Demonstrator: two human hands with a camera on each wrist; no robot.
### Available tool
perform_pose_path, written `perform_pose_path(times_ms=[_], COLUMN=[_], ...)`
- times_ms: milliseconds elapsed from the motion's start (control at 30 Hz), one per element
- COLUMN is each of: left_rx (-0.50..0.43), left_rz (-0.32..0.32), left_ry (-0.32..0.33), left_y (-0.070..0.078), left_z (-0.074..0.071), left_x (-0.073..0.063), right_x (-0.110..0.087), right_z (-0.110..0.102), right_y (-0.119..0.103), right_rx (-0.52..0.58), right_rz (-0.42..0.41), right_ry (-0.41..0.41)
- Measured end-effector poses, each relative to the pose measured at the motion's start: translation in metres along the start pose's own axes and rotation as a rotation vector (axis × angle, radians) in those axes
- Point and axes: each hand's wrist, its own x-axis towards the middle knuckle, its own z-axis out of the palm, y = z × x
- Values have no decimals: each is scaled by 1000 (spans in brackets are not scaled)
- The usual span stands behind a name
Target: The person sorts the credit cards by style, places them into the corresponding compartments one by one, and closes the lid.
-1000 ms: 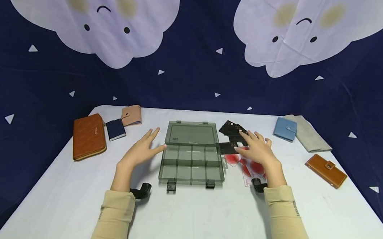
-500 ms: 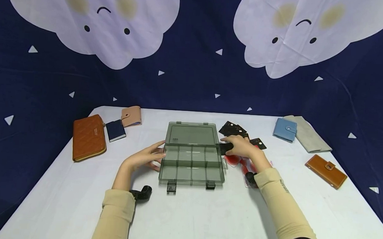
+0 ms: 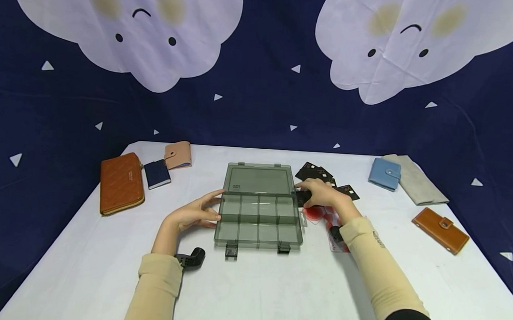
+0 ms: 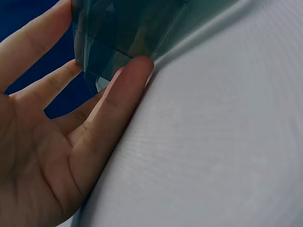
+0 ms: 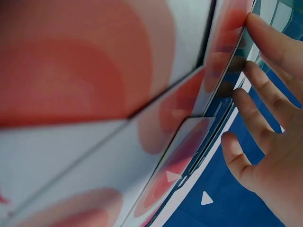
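Observation:
A translucent grey-green compartment box (image 3: pixel 261 232) lies with its lid (image 3: pixel 259 179) folded back. My left hand (image 3: pixel 192 213) touches its left side; the left wrist view has the thumb (image 4: pixel 130 80) along the lower wall and the other fingers spread behind. Just right of the box, my right hand (image 3: pixel 324 195) reaches over a black card (image 3: pixel 301 198), its fingertips on it. In the right wrist view those fingers (image 5: pixel 262 101) look extended and spread. Red-and-white cards (image 3: pixel 313 213) lie partly under the right hand and wrist, more black cards (image 3: pixel 309 170) beyond it.
At left are a brown zip wallet (image 3: pixel 121 184), a dark blue notebook (image 3: pixel 157 174) and a pink snap wallet (image 3: pixel 178 155). A blue wallet (image 3: pixel 384 174), a grey pouch (image 3: pixel 418 182) and a tan wallet (image 3: pixel 440 230) lie at right. Two latches hang off the box's front.
My right hand has come down and left from above the cards onto the black card beside the box. My left hand has moved right, up against the box's left side.

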Motion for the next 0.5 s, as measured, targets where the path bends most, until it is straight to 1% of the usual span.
perform_pose_path(times_ms=[167,333,433,500], left_rx=[2,-2,-5,-6], left_rz=[2,0,-6,-8], left_ry=[-3,-5,0,3], left_y=[1,1,0,0], left_z=[1,1,0,0], left_x=[2,1,0,0], right_x=[3,4,4,4], right_z=[-4,-8,-9,-12], right_y=[4,6,8,9], right_rx=[5,11,59,122], right_rz=[9,27,28,18], right_ry=[-12,29,63,86])
